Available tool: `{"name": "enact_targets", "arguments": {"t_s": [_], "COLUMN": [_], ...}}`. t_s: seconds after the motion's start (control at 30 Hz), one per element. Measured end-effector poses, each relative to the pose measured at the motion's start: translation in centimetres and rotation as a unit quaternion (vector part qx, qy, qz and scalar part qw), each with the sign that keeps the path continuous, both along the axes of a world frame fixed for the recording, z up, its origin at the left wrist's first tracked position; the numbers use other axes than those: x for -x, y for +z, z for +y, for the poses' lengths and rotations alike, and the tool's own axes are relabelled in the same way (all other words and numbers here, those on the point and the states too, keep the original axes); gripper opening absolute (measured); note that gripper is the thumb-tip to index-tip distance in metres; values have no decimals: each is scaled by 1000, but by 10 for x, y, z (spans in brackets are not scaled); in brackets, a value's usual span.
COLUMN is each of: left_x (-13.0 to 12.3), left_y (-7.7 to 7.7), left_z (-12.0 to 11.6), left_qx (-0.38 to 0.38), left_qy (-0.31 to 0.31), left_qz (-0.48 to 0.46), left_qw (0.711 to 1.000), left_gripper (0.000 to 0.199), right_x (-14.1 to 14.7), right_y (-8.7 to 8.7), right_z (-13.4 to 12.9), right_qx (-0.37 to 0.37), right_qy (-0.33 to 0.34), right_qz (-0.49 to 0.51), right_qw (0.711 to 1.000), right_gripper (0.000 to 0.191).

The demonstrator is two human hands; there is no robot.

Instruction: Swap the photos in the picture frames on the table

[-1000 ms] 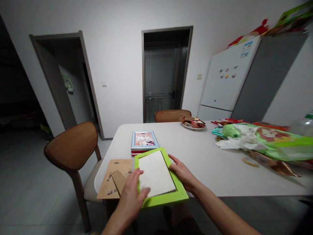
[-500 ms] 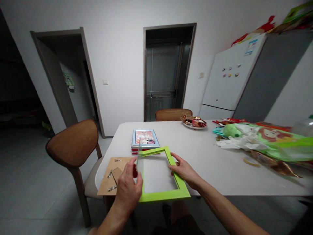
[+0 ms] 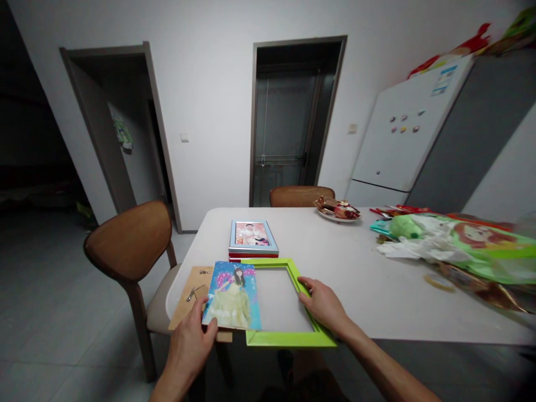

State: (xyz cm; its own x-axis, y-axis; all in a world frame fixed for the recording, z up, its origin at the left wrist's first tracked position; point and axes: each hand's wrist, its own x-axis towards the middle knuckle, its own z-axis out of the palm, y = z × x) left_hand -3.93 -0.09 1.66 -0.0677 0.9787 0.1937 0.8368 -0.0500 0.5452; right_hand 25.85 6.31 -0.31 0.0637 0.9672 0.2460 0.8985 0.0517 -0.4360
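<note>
A picture of a figure in a pale yellow dress on blue (image 3: 234,298) is pinched at its lower left edge by my left hand (image 3: 195,329). It lies flat, overlapping the left side of a green frame (image 3: 293,338) and part of a brown backing board (image 3: 184,307) with metal clips. My right hand (image 3: 324,304) grips the right side of the green frame, thumb on the inner edge. The frame's middle shows the white tabletop. Behind it sits a light blue framed picture (image 3: 253,234) on top of something red.
The white table (image 3: 355,285) bears a plate of wrapped items (image 3: 338,212) at the back and a pile of bags and tissue (image 3: 435,240) at the right. Wooden chairs stand left (image 3: 134,240) and behind (image 3: 301,195). A roll of tape (image 3: 439,282) lies near the bags.
The picture, earlier seen edge-on and upright in my left hand, now lies face up, and my left hand has moved left and down. My right hand still holds the frame.
</note>
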Motion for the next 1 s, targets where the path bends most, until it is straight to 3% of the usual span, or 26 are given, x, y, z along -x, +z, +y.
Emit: {"name": "enact_targets", "arguments": {"t_s": [0.17, 0.37, 0.47, 0.57, 0.67, 0.8, 0.9, 1.0], "left_x": [2, 2, -2, -11, -22, -34, -36, -33], "left_y": [5, 4, -5, -15, -22, -26, -18, 3], "left_z": [-3, -4, -3, -2, 0, 10, 20, 25], "left_qx": [17, -24, -81, -125, -123, -126, -146, -183], "left_qy": [7, -2, -51, -114, -145, -148, -145, -116], "left_qz": [93, 80, 67, 66, 67, 67, 12, -120], "left_qw": [995, 997, 993, 983, 979, 979, 978, 969], "left_gripper": [35, 31, 30, 33, 40, 50, 53, 46], "right_x": [-1, 2, 15, 38, 65, 97, 117, 130], "right_y": [-2, 1, 8, 13, 10, 9, 27, 52], "right_z": [-1, -3, -10, -15, -12, -1, -2, -10], "right_qx": [2, -36, -70, -34, 25, 43, 16, -8], "right_qy": [1, 4, 25, 93, 138, 153, 167, 194], "right_qz": [-29, -47, -16, 97, 214, 318, 416, 529], "right_qw": [1000, 998, 997, 990, 967, 935, 894, 826], "right_gripper": [40, 36, 34, 34, 38, 51, 50, 43]}}
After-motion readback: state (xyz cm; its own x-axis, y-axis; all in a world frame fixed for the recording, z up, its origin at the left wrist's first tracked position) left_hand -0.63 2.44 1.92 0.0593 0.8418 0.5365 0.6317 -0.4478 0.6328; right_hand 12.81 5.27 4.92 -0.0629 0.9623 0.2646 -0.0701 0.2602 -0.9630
